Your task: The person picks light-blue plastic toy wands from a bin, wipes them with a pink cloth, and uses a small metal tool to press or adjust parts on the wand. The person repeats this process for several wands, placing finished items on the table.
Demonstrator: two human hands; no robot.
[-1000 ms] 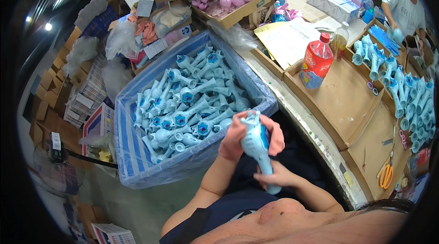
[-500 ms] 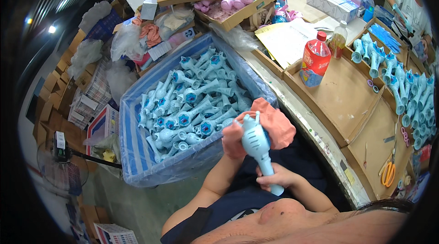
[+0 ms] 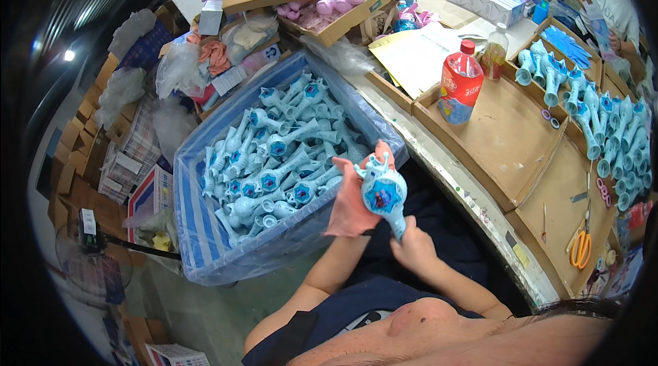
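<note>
A light-blue toy wand [image 3: 396, 218] is in front of me, its round head up, with a dark blue star-shaped picture panel turned toward me. My right hand [image 3: 415, 248] is wrapped round its handle. A salmon-pink cloth [image 3: 348, 207] covers my left hand [image 3: 358, 238], whose fingers are hidden; cloth and hand are behind and beside the wand's head. Just beyond, a blue-and-white striped bin [image 3: 194, 212] lined with clear plastic holds a heap of similar wands [image 3: 274, 150].
On the bench at right are a red-labelled bottle [image 3: 460, 88], a second bottle [image 3: 493, 54], cardboard trays [image 3: 507, 153], orange scissors [image 3: 581, 249] and rows of blue wands [image 3: 593, 109]. A fan [image 3: 92, 260] stands at left. A co-worker [image 3: 606, 6] is at far right.
The wand has turned so its picture panel now faces me instead of its slotted side. The cloth has shifted to its left side, and my right hand has moved up slightly.
</note>
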